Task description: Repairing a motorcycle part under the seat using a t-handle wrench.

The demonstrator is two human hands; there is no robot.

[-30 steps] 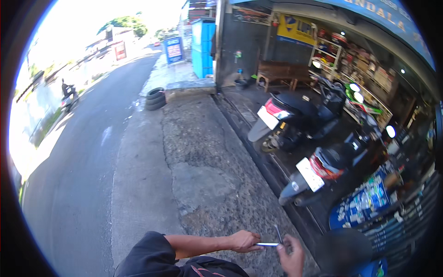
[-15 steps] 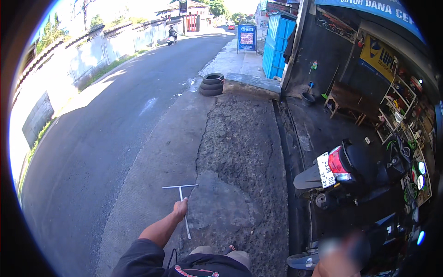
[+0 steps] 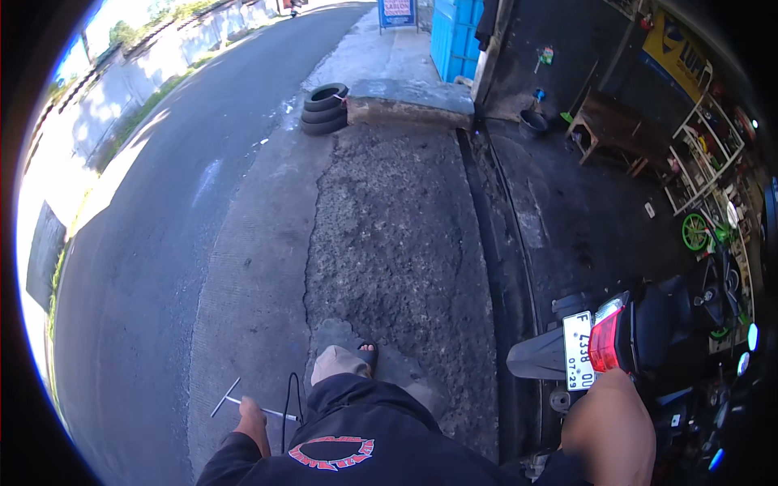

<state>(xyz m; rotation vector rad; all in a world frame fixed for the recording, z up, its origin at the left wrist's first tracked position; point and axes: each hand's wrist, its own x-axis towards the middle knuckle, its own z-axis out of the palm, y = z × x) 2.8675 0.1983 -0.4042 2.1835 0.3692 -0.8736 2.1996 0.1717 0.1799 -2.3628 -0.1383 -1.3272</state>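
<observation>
My left hand (image 3: 253, 417) is low at the left, closed around a metal T-handle wrench (image 3: 232, 398) whose crossbar points away over the concrete. A thin black cable (image 3: 287, 402) curves beside it. My right hand (image 3: 609, 425) is at the lower right, just behind the tail of a black motorbike (image 3: 648, 332) with a red tail light and a white plate. Its fingers are hidden, so I cannot tell if it holds anything. My black jacket with a red emblem (image 3: 336, 449) and my sandalled foot (image 3: 356, 356) fill the bottom middle.
A stack of tyres (image 3: 324, 109) lies at the kerb ahead. The asphalt road (image 3: 154, 243) runs along the left. On the right is a dark workshop floor with a wooden bench (image 3: 608, 130), shelves (image 3: 713, 146), a green wheel (image 3: 694, 231) and a blue door (image 3: 462, 32).
The view has tilted down. My left hand has dropped lower and left with the wrench. My right hand has come up near the motorbike's tail.
</observation>
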